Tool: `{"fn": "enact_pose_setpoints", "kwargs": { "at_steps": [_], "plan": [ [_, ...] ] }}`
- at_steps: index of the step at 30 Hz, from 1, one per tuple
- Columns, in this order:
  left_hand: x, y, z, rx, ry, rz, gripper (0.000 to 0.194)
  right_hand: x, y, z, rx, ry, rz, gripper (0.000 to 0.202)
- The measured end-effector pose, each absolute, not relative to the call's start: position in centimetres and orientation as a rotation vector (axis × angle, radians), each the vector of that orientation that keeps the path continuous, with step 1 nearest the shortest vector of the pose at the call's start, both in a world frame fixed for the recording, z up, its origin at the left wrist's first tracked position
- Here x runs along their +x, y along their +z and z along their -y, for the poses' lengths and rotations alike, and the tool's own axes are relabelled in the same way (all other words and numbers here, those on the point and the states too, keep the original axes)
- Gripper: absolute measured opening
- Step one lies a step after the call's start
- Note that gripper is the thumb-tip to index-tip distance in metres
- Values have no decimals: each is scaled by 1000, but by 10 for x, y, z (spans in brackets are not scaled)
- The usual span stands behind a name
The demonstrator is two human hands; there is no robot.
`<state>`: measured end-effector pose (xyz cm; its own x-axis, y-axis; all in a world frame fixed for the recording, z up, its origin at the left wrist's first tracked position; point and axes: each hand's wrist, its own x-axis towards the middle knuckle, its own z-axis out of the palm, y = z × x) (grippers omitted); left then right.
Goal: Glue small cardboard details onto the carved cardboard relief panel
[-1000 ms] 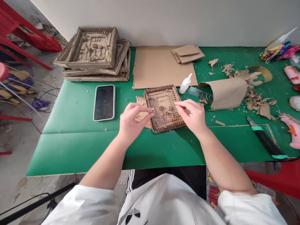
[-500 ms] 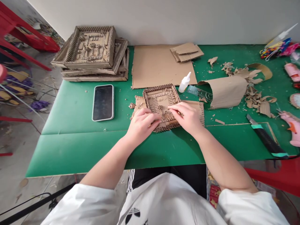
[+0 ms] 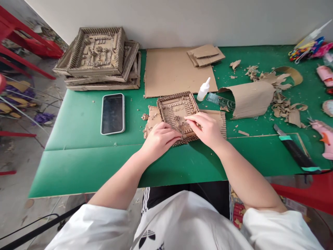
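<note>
A small square tray model of corrugated cardboard point(image 3: 179, 108) lies in front of me, with ridged walls and tiny cardboard strips and tufts inside. My left hand point(image 3: 161, 139) rests over its front left corner, fingers closed together with the tips at the front inner edge. Over the right wall reaches my right hand point(image 3: 206, 127), thumb and forefinger pinched above the inside of the tray. What either pinch holds is too small or hidden to tell. Under the tray lies a corrugated cardboard sheet point(image 3: 220, 121). A white glue bottle point(image 3: 203, 91) stands just behind the right wall.
Similar cardboard trays point(image 3: 96, 74) are stacked at the back left, near a phone point(image 3: 112, 114). Behind the model lies a flat cardboard sheet point(image 3: 166, 71). To the right are a clear ruler point(image 3: 220, 100), curled cardboard point(image 3: 252, 99), scraps, a utility knife point(image 3: 298, 151) and a pink glue gun point(image 3: 322, 137).
My left fingertips have shifted slightly right along the tray's front edge. The right hand stays pinched over the tray with hardly any movement. The whole view has shifted a little.
</note>
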<state>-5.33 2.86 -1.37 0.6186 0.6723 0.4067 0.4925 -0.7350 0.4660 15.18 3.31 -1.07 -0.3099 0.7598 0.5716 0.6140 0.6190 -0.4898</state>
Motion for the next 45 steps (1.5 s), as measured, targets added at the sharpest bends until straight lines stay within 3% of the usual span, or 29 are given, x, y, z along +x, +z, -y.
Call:
{"fn": "enact_pose_setpoints", "kwargs": {
  "at_steps": [11, 18, 25, 30, 45],
  "plan": [
    [-53, -10, -28, 2453, 821, -1000, 17, 152, -11, -33, -1075, 230, 2039, 17],
    [-49, -3, -22, 1781, 928, -1237, 14, 142, -8, -25, -1031, 417, 1997, 16],
    [-42, -1, -18, 1365, 995, -1038, 18, 134, -7, -18, -965, 472, 1967, 14],
    [-43, -2, -20, 1116, 955, -931, 32, 137, -5, -18, -952, 538, 1985, 14],
    [-41, 1, -20, 844, 936, -825, 35, 131, -4, -13, -886, 234, 2031, 10]
  ]
}}
